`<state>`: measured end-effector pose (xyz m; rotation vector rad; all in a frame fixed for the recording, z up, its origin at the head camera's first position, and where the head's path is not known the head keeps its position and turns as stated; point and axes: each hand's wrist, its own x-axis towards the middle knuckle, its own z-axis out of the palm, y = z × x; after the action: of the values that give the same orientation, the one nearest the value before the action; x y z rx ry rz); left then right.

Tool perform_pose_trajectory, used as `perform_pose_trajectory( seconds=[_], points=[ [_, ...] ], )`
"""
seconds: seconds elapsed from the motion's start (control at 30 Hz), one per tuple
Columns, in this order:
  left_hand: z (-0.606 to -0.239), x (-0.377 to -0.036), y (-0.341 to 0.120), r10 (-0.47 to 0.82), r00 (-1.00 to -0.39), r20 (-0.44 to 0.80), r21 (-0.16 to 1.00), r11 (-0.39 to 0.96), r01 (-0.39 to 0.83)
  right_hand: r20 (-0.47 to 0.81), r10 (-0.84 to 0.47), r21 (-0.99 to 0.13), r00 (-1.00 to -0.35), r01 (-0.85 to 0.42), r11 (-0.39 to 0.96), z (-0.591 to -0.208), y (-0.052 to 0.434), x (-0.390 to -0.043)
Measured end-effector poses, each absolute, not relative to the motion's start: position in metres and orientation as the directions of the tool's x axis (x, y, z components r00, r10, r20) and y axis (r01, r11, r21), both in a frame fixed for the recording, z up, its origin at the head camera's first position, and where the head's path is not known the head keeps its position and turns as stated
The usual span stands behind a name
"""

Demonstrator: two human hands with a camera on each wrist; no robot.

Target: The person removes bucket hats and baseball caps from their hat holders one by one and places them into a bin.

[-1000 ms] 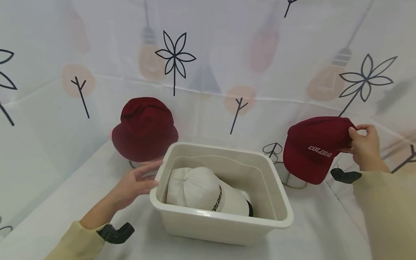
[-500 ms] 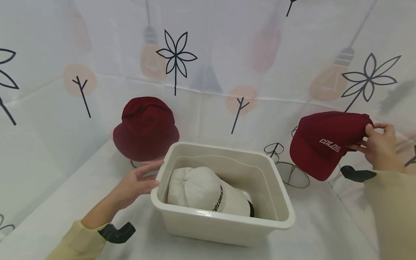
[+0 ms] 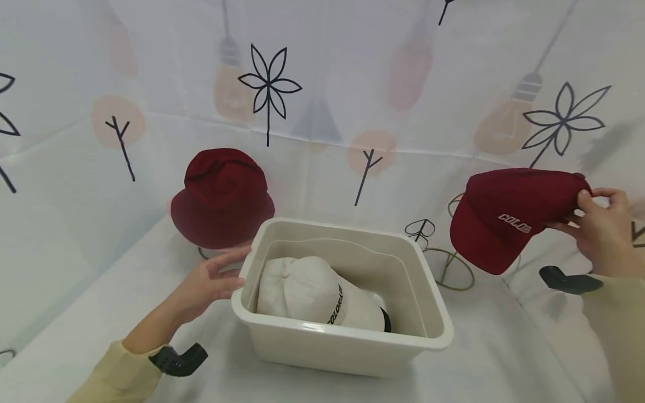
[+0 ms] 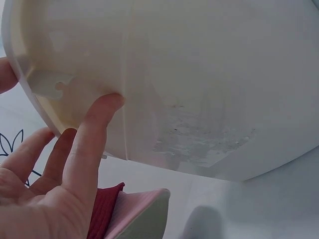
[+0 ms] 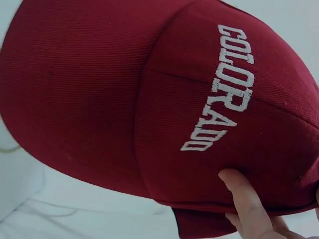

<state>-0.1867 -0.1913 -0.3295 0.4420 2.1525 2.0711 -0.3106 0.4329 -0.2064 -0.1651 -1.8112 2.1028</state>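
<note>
My right hand (image 3: 607, 229) grips a dark red baseball cap (image 3: 509, 215) by its crown and lower edge, bill hanging toward the left. White letters reading COLORADO show on its front in the right wrist view, where a finger (image 5: 244, 199) lies on the fabric. My left hand (image 3: 199, 288) rests its fingers against the left end of a cream plastic bin (image 3: 342, 350). In the left wrist view a fingertip (image 4: 115, 99) presses the bin's outer wall below the rim. Inside the bin lies a white cap (image 3: 307, 288) with dark lettering, toward the left end.
A dark red bucket hat (image 3: 221, 201) sits on a stand behind the bin at the left. A gold wire stand (image 3: 456, 288) is at the right, below and left of the held cap. White cloth (image 3: 216, 358) covers the table; a patterned curtain (image 3: 312, 184) hangs behind.
My right hand has moved to the right with the red cap, away from the wire stand, which now shows more. My left hand stays at the bin; the view shifts slightly.
</note>
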Motion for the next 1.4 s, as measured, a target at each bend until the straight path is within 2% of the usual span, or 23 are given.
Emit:
perform_pose_trajectory(
  seconds=[0.33,0.5,0.7,0.93,1.07,1.4],
  points=[
    [-0.336,-0.186,-0.195,0.287,-0.952,0.105,0.994,0.011,0.112,0.186,0.313,-0.943,-0.931,-0.259,-0.209,-0.200,0.417,-0.293],
    [-0.338,-0.187,-0.196,0.291,-0.951,0.110,0.993,0.009,0.117,0.222,0.275,-0.890,-0.935,-0.310,-0.333,-0.196,0.406,-0.280],
    [-0.334,-0.187,-0.194,0.309,-0.942,0.135,0.990,-0.008,0.139,0.281,0.246,-0.869,-0.928,-0.355,-0.345,-0.192,0.390,-0.266],
    [-0.332,-0.189,-0.193,0.319,-0.937,0.140,0.990,-0.017,0.142,0.306,0.204,-0.866,-0.930,-0.361,-0.347,-0.192,0.380,-0.256],
    [-0.331,-0.189,-0.192,0.313,-0.940,0.136,0.990,-0.014,0.139,0.340,0.155,-0.826,-0.928,-0.373,-0.422,-0.192,0.376,-0.252],
    [-0.332,-0.188,-0.191,0.299,-0.944,0.139,0.989,0.008,0.148,0.364,0.093,-0.781,-0.927,-0.358,-0.512,-0.192,0.360,-0.243]
  ],
)
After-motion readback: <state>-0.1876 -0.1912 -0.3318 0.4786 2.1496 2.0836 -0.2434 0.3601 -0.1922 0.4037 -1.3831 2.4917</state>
